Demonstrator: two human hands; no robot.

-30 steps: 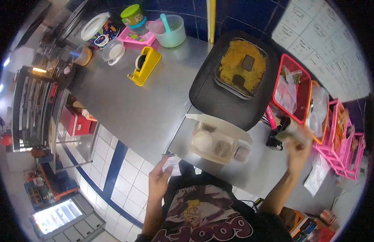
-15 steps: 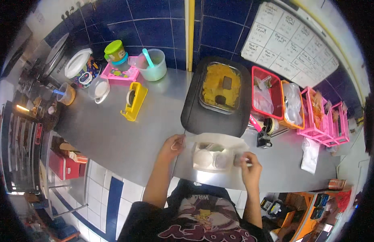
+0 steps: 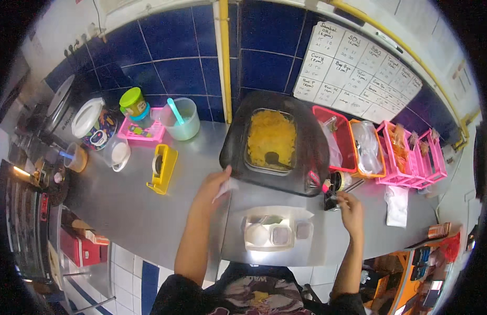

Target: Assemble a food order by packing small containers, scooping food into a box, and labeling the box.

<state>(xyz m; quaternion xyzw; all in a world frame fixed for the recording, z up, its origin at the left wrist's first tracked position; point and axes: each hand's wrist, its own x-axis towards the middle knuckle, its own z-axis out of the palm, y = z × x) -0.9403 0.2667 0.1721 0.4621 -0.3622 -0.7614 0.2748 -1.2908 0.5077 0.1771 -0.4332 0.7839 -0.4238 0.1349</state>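
Observation:
My left hand (image 3: 211,188) is closed on a small thin white piece (image 3: 227,190), like paper or plastic film, above the steel counter. My right hand (image 3: 351,212) has its fingers drawn together beside a small black holder (image 3: 331,201); what they pinch, if anything, is too small to make out. Between my forearms an open white food box (image 3: 268,247) lies near the counter's front edge. In it are a round white mound (image 3: 257,234), a small clear lidded tub (image 3: 280,235) and something green (image 3: 274,219). A second small tub (image 3: 303,230), with dark contents, lies against the box's right side.
Beyond the box, a tray of yellow food (image 3: 271,135) with a dark scoop sits on a black base (image 3: 233,160). Red (image 3: 335,139), orange (image 3: 368,149) and pink (image 3: 411,155) baskets stand to the right. A yellow tape dispenser (image 3: 163,170) and a green-tinted tub (image 3: 181,123) stand left.
My right hand has left the box and moved right to the black holder. My left hand has risen slightly, with the white piece now showing. The view has shifted.

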